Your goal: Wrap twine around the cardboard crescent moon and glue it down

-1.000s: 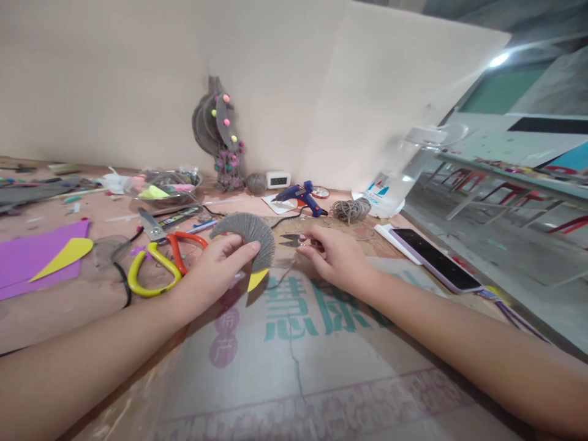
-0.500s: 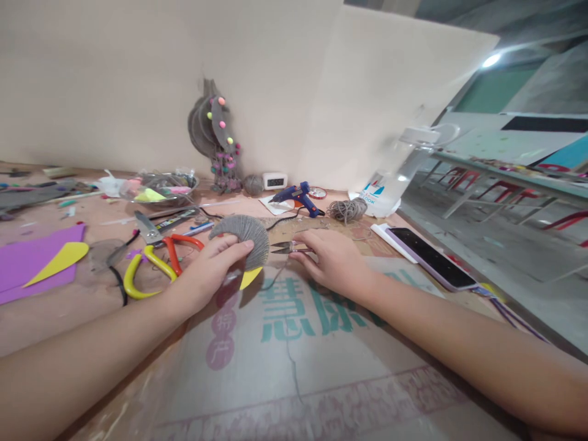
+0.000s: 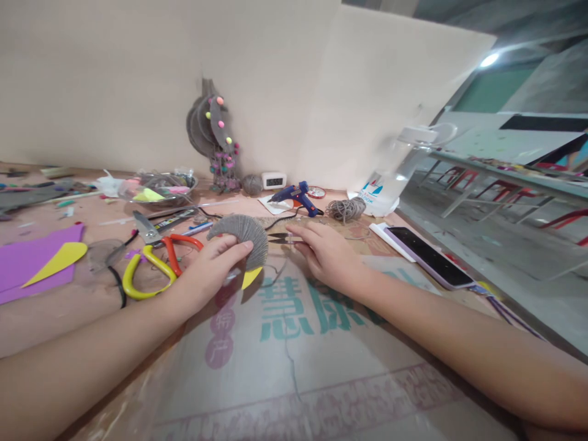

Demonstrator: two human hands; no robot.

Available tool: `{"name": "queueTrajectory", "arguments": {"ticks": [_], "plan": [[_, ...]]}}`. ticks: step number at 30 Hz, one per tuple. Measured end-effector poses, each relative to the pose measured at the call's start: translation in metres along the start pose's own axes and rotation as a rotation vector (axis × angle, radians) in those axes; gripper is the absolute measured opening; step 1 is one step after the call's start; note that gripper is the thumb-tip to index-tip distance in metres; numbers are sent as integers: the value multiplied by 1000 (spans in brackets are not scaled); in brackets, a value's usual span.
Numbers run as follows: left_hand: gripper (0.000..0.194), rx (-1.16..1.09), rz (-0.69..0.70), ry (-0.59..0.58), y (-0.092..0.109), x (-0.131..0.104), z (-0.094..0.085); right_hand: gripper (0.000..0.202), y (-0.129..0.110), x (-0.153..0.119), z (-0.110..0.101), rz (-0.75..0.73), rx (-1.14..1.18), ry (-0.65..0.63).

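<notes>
My left hand is closed on a crescent wrapped in grey yarn, its thumb lying on the front. A yellow tip shows at the crescent's lower end. In my right hand are small pointed snips, their two blades slightly apart and directed at the crescent's right edge. A loose grey yarn curves below the crescent and snips.
Large yellow and red-handled scissors lie left, near purple sheets. Behind are a blue glue gun, grey yarn bundle and small clock. A phone and bottle stand or lie right.
My right hand has moved slightly up and left, bringing the snips closer to the crescent's edge, and the blades are a little further apart. My left hand has barely moved.
</notes>
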State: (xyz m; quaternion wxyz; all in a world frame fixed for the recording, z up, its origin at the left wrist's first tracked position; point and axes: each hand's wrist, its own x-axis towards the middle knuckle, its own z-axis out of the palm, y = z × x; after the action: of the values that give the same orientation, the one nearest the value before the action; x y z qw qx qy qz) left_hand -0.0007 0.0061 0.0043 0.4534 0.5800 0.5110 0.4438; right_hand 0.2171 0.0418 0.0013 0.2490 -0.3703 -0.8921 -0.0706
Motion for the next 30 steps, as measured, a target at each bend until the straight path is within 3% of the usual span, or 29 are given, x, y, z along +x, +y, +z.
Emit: {"name": "queueTrajectory", "arguments": {"ticks": [4, 7, 13, 19, 23, 27, 30], "plan": [[32, 39, 41, -22, 1, 0, 1, 42, 3, 9, 7, -98, 194, 6], [29, 59, 66, -30, 1, 0, 2, 44, 2, 9, 7, -81, 265, 34], [29, 42, 43, -76, -3, 2, 2, 17, -4, 4, 0, 45, 212, 53], [29, 31, 16, -46, -3, 2, 1, 26, -2, 3, -7, 196, 85, -163], [30, 49, 16, -53, -4, 3, 1, 17, 6, 1, -8, 215, 108, -278], [30, 56, 30, -56, -5, 3, 1, 16, 4, 2, -1, 234, 172, -166], [31, 61, 19, -57, -4, 2, 2, 26, -6, 5, 3, 207, 405, -84]]}}
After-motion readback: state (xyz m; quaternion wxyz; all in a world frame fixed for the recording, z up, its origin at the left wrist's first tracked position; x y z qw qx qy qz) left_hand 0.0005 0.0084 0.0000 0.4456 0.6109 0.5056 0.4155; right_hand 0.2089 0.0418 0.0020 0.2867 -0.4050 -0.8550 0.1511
